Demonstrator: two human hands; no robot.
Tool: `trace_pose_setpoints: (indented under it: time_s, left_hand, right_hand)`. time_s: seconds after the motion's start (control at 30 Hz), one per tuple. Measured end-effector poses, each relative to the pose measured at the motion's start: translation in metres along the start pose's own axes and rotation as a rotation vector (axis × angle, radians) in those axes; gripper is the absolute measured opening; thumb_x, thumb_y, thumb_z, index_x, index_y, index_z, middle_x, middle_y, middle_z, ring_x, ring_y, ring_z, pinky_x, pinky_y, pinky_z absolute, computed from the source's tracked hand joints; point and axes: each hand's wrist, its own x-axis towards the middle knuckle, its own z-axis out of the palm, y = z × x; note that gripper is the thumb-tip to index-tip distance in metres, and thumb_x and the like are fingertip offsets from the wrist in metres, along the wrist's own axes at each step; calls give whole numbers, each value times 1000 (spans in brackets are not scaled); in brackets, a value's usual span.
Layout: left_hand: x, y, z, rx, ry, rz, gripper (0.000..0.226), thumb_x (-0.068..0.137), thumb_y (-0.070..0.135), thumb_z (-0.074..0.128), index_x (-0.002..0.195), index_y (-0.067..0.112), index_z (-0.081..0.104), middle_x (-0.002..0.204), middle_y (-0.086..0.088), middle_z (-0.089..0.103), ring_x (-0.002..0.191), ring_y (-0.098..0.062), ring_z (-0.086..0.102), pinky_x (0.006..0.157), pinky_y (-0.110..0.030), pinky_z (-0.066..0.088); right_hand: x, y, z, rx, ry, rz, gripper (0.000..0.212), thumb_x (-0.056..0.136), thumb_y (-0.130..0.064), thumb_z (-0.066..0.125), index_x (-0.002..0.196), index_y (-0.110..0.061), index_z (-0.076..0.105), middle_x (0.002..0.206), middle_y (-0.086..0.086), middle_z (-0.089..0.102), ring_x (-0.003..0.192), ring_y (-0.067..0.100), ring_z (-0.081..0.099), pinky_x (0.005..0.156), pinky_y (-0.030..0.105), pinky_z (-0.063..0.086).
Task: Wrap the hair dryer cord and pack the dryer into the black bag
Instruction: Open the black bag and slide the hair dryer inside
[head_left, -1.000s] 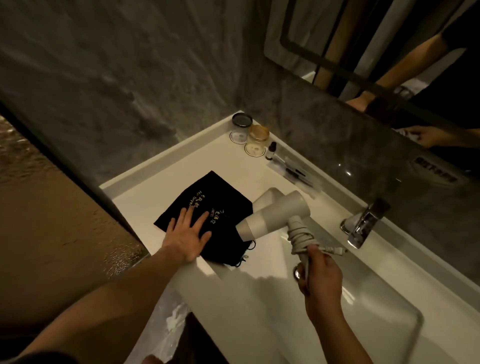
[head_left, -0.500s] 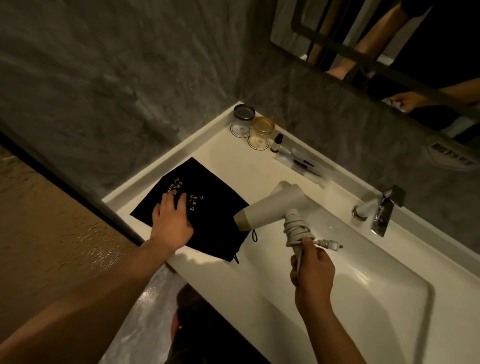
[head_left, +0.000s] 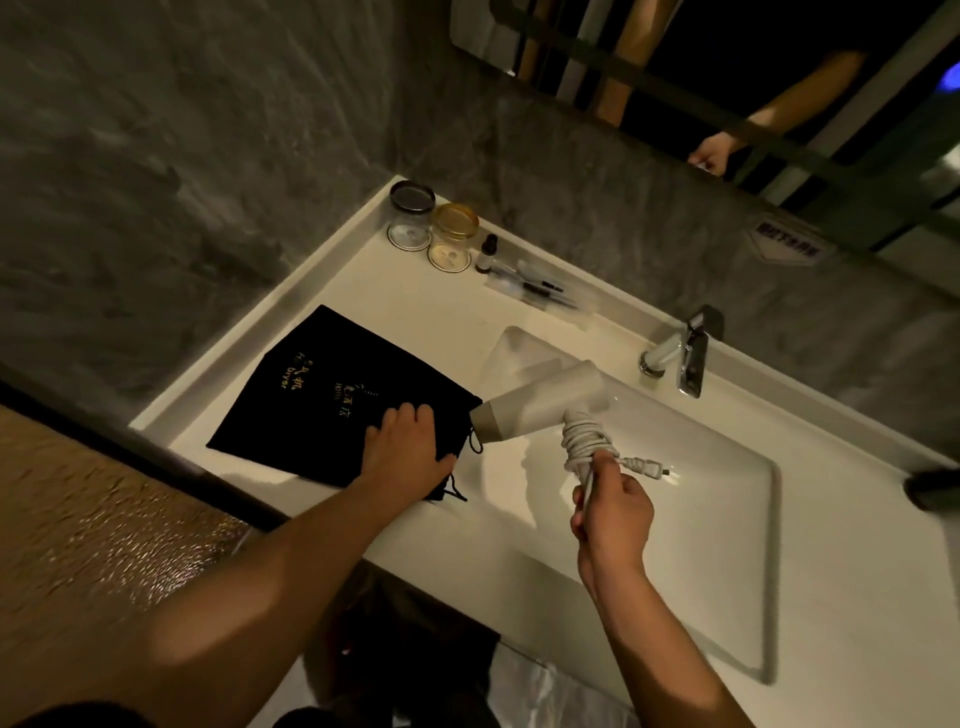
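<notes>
The hair dryer is held above the left end of the sink, its barrel lying roughly level with the long axis running left to right. The nozzle end points left toward the black bag and sits just beside the bag's drawstring edge. The handle hangs down toward the person and is gripped at its lower end by the right hand, closed around it. The cord is coiled around the handle, with the plug sticking out to the right. The bag lies flat on the counter, pressed at its near right corner by the left hand, fingers bent on the cloth; an actual grasp cannot be told.
</notes>
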Motion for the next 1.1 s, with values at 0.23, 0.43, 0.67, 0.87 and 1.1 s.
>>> trace_pose_setpoints:
  time_s: [0.23,0.43,0.67,0.87,1.1]
  left_hand:
    - [5,1,-10,-84,-46,-28,28,90,31,52,105,8,48,101,-15,61,92,-34,59,67,-42,47]
    - [6,3,-12,-171,-54,-52,18,93,12,48,105,-2,47,100,-20,61,86,-37,62,67,-42,50]
    - [-4,10,-22,-284,-73,-124,27,104,19,40,110,-5,46,86,-18,64,73,-31,69,54,-31,41]
    - [-8,18,-38,-665,-20,-105,37,94,54,53,86,18,47,79,0,59,70,-14,59,53,-23,37]
    - [-26,4,-60,-651,-162,67,32,82,8,67,103,22,47,88,-10,61,68,-16,56,59,-34,45]
  right_hand:
    - [3,-1,-16,21,-2,5,28,91,-33,66,77,-13,53,53,7,48,39,17,32,37,21,23]
    - [1,4,-16,35,-3,25,31,92,-33,65,70,-14,52,56,12,50,36,17,33,37,20,25]
    - [-13,17,-7,43,-52,33,27,89,-36,65,80,-11,61,52,6,52,36,14,36,36,22,29]
    - [-23,27,14,26,-54,51,32,85,-42,66,72,-13,66,54,6,53,39,16,41,36,23,35]
    - [-15,16,39,120,-23,204,39,89,-44,64,79,-6,63,47,1,56,30,12,41,34,21,31]
